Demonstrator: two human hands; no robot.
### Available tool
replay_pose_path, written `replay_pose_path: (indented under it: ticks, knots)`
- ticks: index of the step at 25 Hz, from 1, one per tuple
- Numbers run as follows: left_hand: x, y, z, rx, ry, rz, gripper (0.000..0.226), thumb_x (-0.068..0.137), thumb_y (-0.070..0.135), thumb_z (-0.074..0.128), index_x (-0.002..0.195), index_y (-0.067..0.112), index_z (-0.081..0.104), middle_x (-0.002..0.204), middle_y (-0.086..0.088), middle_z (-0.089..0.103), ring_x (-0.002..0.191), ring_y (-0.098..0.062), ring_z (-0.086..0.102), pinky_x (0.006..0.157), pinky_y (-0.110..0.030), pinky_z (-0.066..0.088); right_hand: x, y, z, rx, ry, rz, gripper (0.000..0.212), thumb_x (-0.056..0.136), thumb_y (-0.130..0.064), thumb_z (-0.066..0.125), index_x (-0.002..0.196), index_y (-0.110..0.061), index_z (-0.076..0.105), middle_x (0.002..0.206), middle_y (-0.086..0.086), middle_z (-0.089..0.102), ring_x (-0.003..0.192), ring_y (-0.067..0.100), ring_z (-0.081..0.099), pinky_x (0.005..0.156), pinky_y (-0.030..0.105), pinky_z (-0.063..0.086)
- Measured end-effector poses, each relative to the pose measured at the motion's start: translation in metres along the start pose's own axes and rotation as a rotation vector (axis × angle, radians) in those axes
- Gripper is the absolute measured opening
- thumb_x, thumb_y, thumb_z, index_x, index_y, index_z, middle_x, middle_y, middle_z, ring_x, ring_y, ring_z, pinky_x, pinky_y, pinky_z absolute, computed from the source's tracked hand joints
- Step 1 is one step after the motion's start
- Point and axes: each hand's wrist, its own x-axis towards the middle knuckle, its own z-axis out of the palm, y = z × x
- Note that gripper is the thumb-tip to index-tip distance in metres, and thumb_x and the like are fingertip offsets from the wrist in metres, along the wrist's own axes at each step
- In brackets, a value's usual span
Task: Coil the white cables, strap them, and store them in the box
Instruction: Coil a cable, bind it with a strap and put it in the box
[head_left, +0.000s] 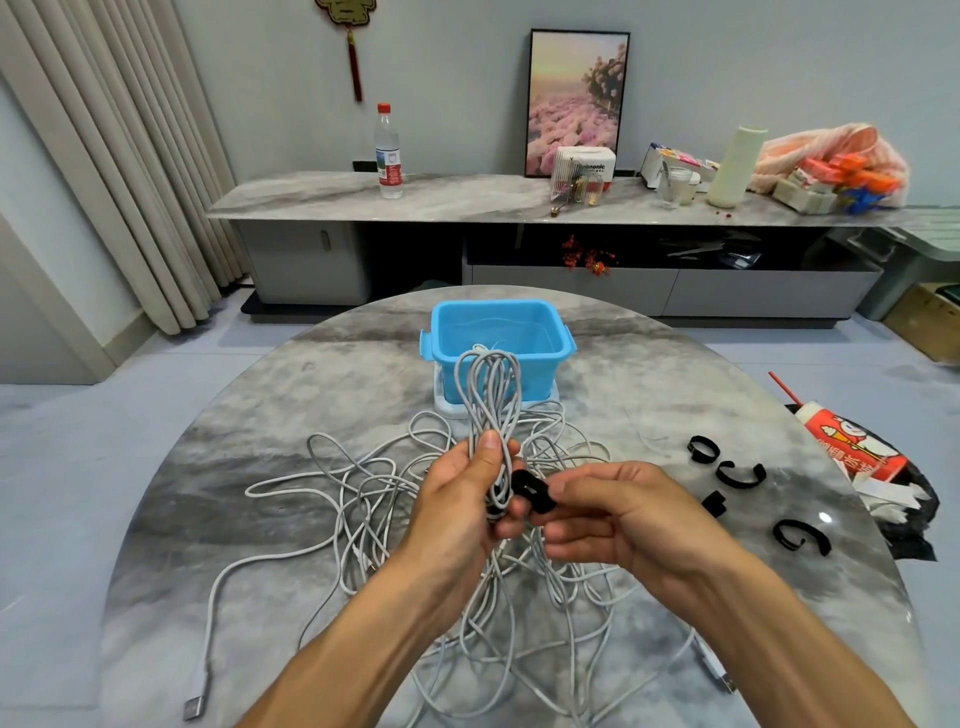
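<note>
1. Head view, hands: the left hand (462, 493) holds a coiled white cable (488, 410) upright above the desk (218, 467), thumb pressed on the front of the bundle, fingers curled round the lower part. The coil's loops rise in front of the box.
2. The right hand (618, 514) pinches a black strap (530, 491) btw. thumb and fingers. The strap is curled into a ring and touches the coil just beside the left-hand fingers.
3. Loose white cables (374, 499) lie tangled on the desk under and around both hands. One USB plug end (196, 707) lies at the near-left edge, a second plug end (719, 675) at the near right.
4. The blue box (501, 358) stands open at the far side of the desk, behind the coil. It seems to sit on a pale lid or tray, but I cannot tell exactly. Inside, a thin white cable piece may show; not sure.
5. Spare black straps (740, 475) lie on the right part of the desk, well apart from the hands, approx. four pcs., each curled.
6. Background: a water bottle (388, 153) and a framed picture (577, 104) on a long sideboard (467, 200); a red-white paper cup (852, 441) beside the desk on the right.
</note>
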Motion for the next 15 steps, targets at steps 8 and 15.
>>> replay_pose_path:
  ticks: [8, 15]
  knots:
    - [-0.003, 0.002, -0.001, -0.146, -0.090, 0.006, 0.022, 0.091, 0.027, 0.052, 0.092, 0.006, 0.057, 0.068, -0.007, 0.057, 0.048, -0.012, 0.045, 0.041, -0.019, 0.031, 0.006, 0.005, 0.006, 0.052, 0.122, -0.057, 0.014, 0.085, 0.009, 0.062, 0.094, -0.001, 0.065, 0.068, 0.020, 0.069, 0.047, 0.019, 0.060, 0.050, 0.032, 0.058]
    - [-0.003, -0.001, -0.003, -0.279, -0.090, -0.009, 0.023, 0.088, 0.025, 0.054, 0.099, 0.004, 0.055, 0.073, -0.011, 0.058, 0.050, -0.014, 0.045, 0.041, -0.020, 0.032, 0.008, 0.009, 0.009, 0.009, 0.040, -0.036, 0.032, 0.088, 0.012, 0.051, 0.080, -0.005, 0.077, 0.076, 0.024, 0.064, 0.049, 0.014, 0.053, 0.051, 0.031, 0.055]
